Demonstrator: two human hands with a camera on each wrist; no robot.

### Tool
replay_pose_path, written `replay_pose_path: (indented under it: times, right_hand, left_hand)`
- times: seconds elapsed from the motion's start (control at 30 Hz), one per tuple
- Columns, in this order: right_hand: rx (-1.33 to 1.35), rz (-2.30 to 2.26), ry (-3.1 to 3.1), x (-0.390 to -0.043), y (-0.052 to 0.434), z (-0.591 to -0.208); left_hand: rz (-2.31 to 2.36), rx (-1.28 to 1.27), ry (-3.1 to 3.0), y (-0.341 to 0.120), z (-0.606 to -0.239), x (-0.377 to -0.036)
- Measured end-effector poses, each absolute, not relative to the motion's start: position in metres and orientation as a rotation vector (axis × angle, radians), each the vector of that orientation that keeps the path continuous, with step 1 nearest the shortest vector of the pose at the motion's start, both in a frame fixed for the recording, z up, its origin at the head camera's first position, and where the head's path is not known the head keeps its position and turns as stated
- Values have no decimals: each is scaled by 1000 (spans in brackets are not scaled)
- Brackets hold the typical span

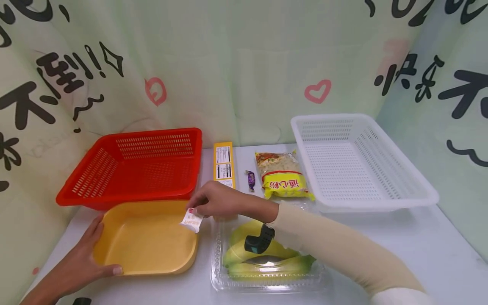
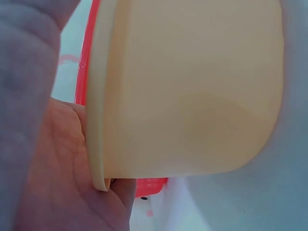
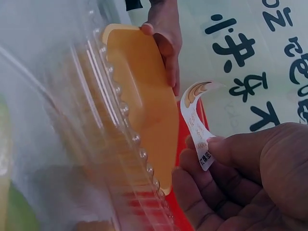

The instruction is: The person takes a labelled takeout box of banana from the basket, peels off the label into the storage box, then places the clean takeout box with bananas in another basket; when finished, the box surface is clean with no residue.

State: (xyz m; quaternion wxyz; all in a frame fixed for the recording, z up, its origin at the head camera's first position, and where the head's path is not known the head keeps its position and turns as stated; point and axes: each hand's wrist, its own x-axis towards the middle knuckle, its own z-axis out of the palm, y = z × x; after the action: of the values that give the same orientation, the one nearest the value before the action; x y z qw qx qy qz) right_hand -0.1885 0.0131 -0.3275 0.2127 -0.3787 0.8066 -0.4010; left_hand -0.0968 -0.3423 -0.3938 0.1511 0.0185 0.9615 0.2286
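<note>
Leftmost, at the lower left of the head view, the left hand (image 1: 78, 260) holds a corner of the yellow basin (image 1: 150, 237), thumb at its near rim, fingers along its left side. Beyond the basin, a red basket (image 1: 160, 169) fills the left of the frame. Near the centre, the right hand (image 1: 219, 199) pinches a curled, printed white slip (image 1: 192, 221) by the basin's right rim. Further right come an orange-and-white box (image 1: 224, 163), a purple-wrapped sweet (image 1: 250, 181), a clear container (image 1: 267, 289) of bananas (image 1: 239, 255) at lower centre, a yellow-fronted food bag (image 1: 284, 180) and a white basket (image 1: 343, 169).
</note>
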Motion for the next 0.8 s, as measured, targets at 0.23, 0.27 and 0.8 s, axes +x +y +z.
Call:
replay_pose_path:
  times: [0.23, 0.27, 0.8]
  right_hand:
    - [-1048, -1065, 2201, -189, -2, -329]
    - [-1046, -1052, 2201, -189, -3, -329]
    - [-1064, -1016, 2167, -190, -20, -334]
  left_hand:
    - [653, 55, 2764, -342, -394, -96]
    - [652, 58, 2769, -342, -394, -96]
    - [645, 15, 2752, -343, -396, -97]
